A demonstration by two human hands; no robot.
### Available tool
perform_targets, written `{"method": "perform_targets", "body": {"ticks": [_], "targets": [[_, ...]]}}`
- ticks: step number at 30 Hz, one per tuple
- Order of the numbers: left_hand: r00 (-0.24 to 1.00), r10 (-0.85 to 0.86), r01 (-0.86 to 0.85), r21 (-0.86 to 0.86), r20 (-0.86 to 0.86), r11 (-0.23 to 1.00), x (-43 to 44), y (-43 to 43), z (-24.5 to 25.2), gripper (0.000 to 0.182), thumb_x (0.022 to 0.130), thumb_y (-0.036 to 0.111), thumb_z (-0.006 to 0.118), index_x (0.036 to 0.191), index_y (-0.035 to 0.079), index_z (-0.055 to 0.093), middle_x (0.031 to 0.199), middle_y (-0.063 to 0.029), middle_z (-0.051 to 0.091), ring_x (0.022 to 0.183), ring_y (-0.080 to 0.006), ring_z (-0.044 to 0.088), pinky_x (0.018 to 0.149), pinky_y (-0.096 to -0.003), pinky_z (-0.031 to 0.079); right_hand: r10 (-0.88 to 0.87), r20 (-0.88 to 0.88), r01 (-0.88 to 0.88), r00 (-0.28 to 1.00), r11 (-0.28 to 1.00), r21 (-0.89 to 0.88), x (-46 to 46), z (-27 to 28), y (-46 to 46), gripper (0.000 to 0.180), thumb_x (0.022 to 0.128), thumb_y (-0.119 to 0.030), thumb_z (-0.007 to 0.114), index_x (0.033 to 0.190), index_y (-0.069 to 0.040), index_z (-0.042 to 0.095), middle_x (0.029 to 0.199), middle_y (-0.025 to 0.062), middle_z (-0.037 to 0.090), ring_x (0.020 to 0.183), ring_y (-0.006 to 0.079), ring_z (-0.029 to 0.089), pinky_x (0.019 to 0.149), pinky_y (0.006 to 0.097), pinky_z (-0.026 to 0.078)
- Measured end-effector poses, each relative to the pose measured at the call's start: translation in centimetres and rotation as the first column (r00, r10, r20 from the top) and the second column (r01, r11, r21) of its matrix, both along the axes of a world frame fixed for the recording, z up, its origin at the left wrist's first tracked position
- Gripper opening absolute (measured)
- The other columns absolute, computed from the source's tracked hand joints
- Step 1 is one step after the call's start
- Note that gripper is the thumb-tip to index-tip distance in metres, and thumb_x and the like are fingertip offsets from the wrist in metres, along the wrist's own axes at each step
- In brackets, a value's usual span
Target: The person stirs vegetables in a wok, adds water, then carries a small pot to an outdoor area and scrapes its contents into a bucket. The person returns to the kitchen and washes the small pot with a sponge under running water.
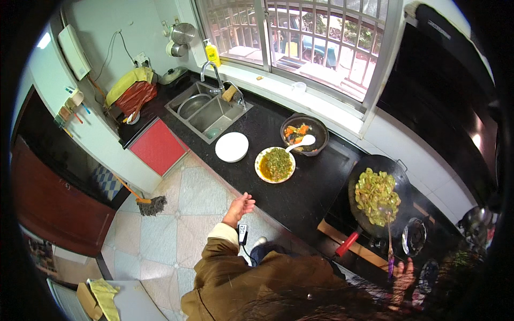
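Note:
My left hand (pixel 241 206) hangs over the floor by the counter's front edge, fingers slightly spread and holding nothing. At the lower right, my right hand (pixel 402 279) is beside the purple handle of a spatula (pixel 390 257), whose head rests in a black wok (pixel 375 196) of sliced green vegetables (pixel 376 195); hair partly covers this hand, and whether it touches the handle is unclear. The wok's red handle (pixel 347 243) points toward me. On the counter are a plate of chopped greens in sauce (pixel 276 165), a white plate (pixel 232 147) and a dark pot (pixel 321 140) with orange pieces and a white spoon (pixel 301 143).
A double steel sink (pixel 215 116) lies beyond the white plate, below a barred window (pixel 313 40). A glass lid or bowl (pixel 414 236) stands right of the wok. On the tiled floor lies a mop head (pixel 151 205). A range hood (pixel 441 88) hangs at the right.

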State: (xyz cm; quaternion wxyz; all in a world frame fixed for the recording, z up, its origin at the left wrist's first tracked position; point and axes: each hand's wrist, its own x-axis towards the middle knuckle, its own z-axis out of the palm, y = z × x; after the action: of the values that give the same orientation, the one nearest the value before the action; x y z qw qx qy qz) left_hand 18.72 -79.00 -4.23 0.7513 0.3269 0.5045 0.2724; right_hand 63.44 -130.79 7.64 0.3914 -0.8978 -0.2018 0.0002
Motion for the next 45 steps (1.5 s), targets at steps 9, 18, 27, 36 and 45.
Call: {"method": "perform_targets", "body": {"ticks": [9,18,27,36,45], "targets": [[0.955,0.271,-0.270,-0.025,0.119,0.963,-2.8,16.1,-4.3,0.051,0.085,0.049,0.050,0.116,0.009,0.041,0.096,-0.0125,0.056,0.081,-0.0230,0.058,0.069,-0.0358,0.051,-0.043,0.047,0.030,0.998,0.965,0.259,-10.5,6.8,12.4,0.027,0.090,-0.014,0.048,0.109,0.003,0.052,0.090,0.0063,0.051,0.082,0.0140,0.047,0.076,0.0251,0.039],[0.964,0.206,-0.202,-0.040,0.167,0.979,-3.6,23.2,-6.2,0.059,0.085,0.056,0.041,0.121,0.008,0.037,0.093,-0.0141,0.057,0.083,-0.0244,0.060,0.071,-0.0366,0.052,0.013,0.133,-0.007,0.991,0.999,-0.048,-21.7,10.8,22.1,0.016,0.086,-0.011,0.052,0.094,0.002,0.056,0.087,0.0072,0.054,0.077,0.0157,0.051,0.067,0.0261,0.040],[0.906,0.233,-0.222,-0.071,0.354,0.972,-3.6,24.7,-7.9,0.042,0.085,0.017,0.045,0.125,0.008,0.035,0.108,-0.0119,0.055,0.087,-0.0253,0.061,0.069,-0.0363,0.054,0.024,0.134,-0.019,0.991,0.999,-0.040,-25.4,9.8,25.7,0.015,0.084,-0.011,0.053,0.091,0.002,0.056,0.081,0.0067,0.053,0.072,0.0145,0.048,0.063,0.0265,0.039],[0.945,0.127,-0.147,0.045,0.302,0.988,-5.3,24.5,-4.4,0.051,0.077,0.013,0.044,0.127,0.007,0.032,0.110,-0.0140,0.053,0.089,-0.0254,0.060,0.071,-0.0351,0.053,0.074,-0.003,-0.074,0.997,0.997,0.035,-26.0,6.7,26.4,0.016,0.084,-0.012,0.055,0.089,0.003,0.057,0.077,0.0066,0.051,0.068,0.0151,0.050,0.058,0.0256,0.039],[0.993,0.025,-0.033,0.074,0.117,0.997,-6.5,23.3,3.3,0.049,0.077,0.014,0.047,0.120,-0.005,0.038,0.112,-0.0201,0.052,0.097,-0.0335,0.057,0.080,-0.0434,0.051,0.204,0.052,-0.208,0.977,0.976,0.065,-25.7,5.8,29.2,0.017,0.081,-0.013,0.058,0.088,0.002,0.060,0.077,0.0117,0.056,0.071,0.0220,0.054,0.065,0.0286,0.043]]}}
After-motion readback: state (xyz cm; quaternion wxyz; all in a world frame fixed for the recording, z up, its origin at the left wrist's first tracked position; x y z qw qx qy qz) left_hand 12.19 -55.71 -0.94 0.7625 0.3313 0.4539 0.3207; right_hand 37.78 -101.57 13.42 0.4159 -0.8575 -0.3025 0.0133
